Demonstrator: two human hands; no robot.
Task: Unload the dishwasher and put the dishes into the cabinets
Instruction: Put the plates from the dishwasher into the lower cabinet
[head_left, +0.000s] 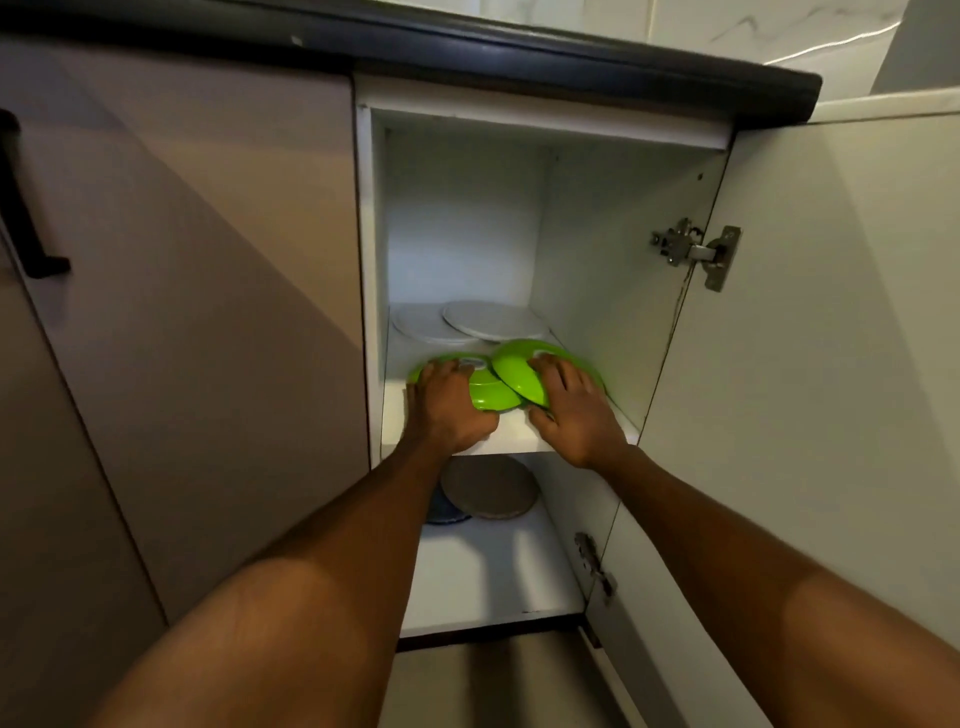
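Two bright green bowls lie upside down at the front of the upper shelf (511, 439) of an open lower cabinet. My left hand (449, 408) grips the left green bowl (485, 397) from above. My right hand (574, 415) grips the right green bowl (519, 376), which is tilted and overlaps the left one's edge. Behind them on the same shelf lie two white plates (488, 319), side by side and overlapping.
On the lower shelf (483, 577) sit a grey-brown plate (491, 493) and a blue dish (441, 512) partly under it. The cabinet door (831, 364) stands open at the right with metal hinges. A closed door with a black handle (23, 208) is at the left. A dark countertop edge (519, 49) runs above.
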